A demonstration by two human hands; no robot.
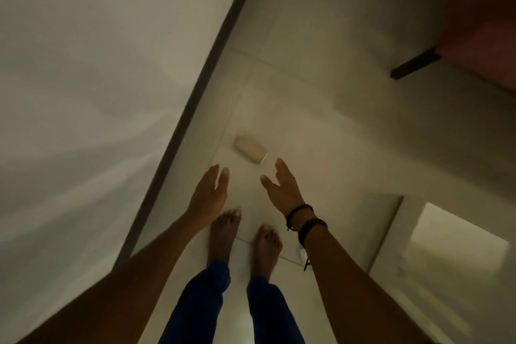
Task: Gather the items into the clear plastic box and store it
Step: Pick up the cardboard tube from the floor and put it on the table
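A small pale oblong item lies on the light tiled floor, blurred, so I cannot tell what it is. Both my arms reach down toward it. My left hand hangs just below and left of it, fingers straight and together, holding nothing. My right hand is just below and right of it, thumb spread from the fingers, empty. Neither hand touches the item. The clear plastic box is not in view.
A white bed sheet with a dark frame edge fills the left side. My bare feet stand on the tiles below the hands. A reddish piece of furniture is at top right, a pale box-like thing at lower right.
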